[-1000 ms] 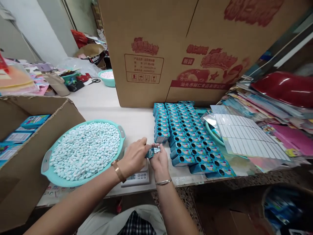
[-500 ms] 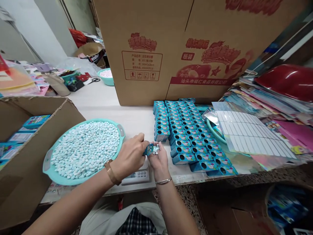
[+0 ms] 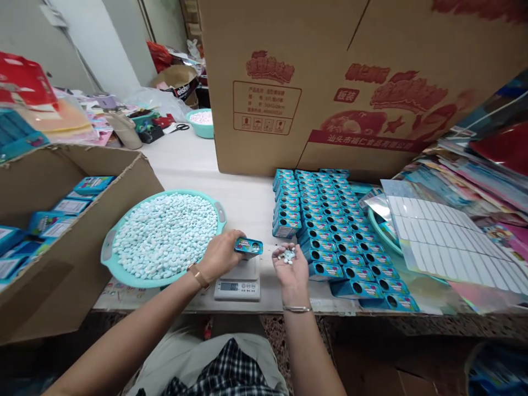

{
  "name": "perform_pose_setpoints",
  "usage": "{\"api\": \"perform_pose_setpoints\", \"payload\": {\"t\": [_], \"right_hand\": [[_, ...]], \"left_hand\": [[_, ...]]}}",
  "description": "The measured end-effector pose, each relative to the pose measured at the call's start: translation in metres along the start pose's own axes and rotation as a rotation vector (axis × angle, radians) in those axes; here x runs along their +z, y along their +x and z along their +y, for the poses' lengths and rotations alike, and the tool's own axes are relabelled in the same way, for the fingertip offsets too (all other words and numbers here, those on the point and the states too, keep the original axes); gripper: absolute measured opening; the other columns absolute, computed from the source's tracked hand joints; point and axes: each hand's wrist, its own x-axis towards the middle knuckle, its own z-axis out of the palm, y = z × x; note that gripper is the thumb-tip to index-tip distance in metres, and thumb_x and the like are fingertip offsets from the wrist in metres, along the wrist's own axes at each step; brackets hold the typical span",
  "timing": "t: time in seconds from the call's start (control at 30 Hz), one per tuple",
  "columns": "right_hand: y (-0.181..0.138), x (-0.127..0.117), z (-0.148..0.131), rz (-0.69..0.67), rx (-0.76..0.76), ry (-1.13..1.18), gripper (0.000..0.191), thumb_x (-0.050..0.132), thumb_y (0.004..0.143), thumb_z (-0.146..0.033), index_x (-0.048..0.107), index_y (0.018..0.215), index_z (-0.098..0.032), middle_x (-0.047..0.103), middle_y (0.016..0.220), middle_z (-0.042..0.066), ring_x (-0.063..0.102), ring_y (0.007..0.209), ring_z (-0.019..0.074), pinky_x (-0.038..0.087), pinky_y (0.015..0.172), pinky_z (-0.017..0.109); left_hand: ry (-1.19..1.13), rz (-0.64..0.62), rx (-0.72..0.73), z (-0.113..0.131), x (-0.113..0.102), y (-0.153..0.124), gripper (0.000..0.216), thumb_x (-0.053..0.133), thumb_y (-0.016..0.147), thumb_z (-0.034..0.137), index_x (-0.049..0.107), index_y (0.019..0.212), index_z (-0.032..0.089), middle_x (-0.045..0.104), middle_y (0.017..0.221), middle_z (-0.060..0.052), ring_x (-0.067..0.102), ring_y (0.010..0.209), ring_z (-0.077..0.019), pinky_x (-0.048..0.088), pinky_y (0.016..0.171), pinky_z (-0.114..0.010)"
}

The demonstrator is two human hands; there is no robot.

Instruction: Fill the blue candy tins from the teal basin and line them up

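My left hand (image 3: 223,254) grips a small blue candy box (image 3: 248,247) by its left end, with a round opening in the top near the right end. Below the box is a white digital scale (image 3: 238,289) with a lit display. My right hand (image 3: 292,272) is palm up and cupped around a few pale candies (image 3: 287,256), beside the rows of boxes. A turquoise basin (image 3: 108,246) full of pale blue and white candies (image 3: 169,236) stands just left of my left hand.
Rows of blue boxes (image 3: 325,236) stand on the right, their round openings up. A large carton (image 3: 264,148) rises behind. An open carton (image 3: 119,203) with blue boxes is at left. Label sheets (image 3: 449,236) overlap another turquoise basin (image 3: 381,234) at right.
My hands have moved apart. The box has left my right palm and shifted over the scale in my left hand. My right hand has moved right with candies in it. The view has shifted.
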Motion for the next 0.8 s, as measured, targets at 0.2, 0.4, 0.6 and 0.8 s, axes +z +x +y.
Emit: {"api": "perform_pose_setpoints", "payload": {"t": [0.2, 0.4, 0.6, 0.8], "right_hand": [[-0.004, -0.002, -0.005, 0.080, -0.037, -0.004, 0.030, 0.037, 0.097, -0.027, 0.050, 0.071, -0.018, 0.056, 0.063, -0.003, 0.056, 0.057, 0.0086, 0.052, 0.057, 0.024], [-0.002, -0.006, 0.002, 0.036, -0.054, -0.091, 0.025, 0.040, 0.095, -0.027, 0.050, 0.074, -0.019, 0.055, 0.065, -0.003, 0.058, 0.059, 0.0090, 0.052, 0.060, 0.025], [-0.004, 0.001, 0.010, 0.001, -0.018, -0.064, 0.025, 0.039, 0.095, -0.027, 0.048, 0.074, -0.018, 0.052, 0.064, -0.003, 0.052, 0.054, 0.0078, 0.048, 0.055, 0.022], [-0.007, 0.007, 0.016, -0.101, 0.005, -0.059, 0.029, 0.038, 0.098, -0.031, 0.048, 0.075, -0.019, 0.043, 0.054, -0.007, 0.038, 0.040, 0.0060, 0.034, 0.042, 0.018]], "left_hand": [[0.007, -0.080, -0.061, -0.018, 0.010, -0.010, 0.040, 0.066, 0.076, 0.020, 0.056, 0.114, 0.018, 0.069, 0.103, -0.009, 0.067, 0.095, -0.0283, 0.051, 0.080, -0.036], [-0.088, 0.156, 0.110, -0.025, -0.033, -0.036, 0.071, 0.070, 0.078, 0.026, 0.036, 0.139, 0.015, 0.051, 0.135, -0.015, 0.047, 0.128, -0.0289, 0.043, 0.104, -0.043], [-0.111, 0.281, 0.129, -0.047, -0.071, -0.058, 0.064, 0.067, 0.083, 0.031, 0.038, 0.139, 0.018, 0.051, 0.137, -0.012, 0.046, 0.129, -0.0265, 0.040, 0.109, -0.046], [-0.174, 0.265, 0.145, -0.058, -0.067, -0.068, 0.059, 0.065, 0.085, 0.031, 0.041, 0.137, 0.019, 0.053, 0.134, -0.012, 0.048, 0.126, -0.0263, 0.043, 0.105, -0.047]]}}
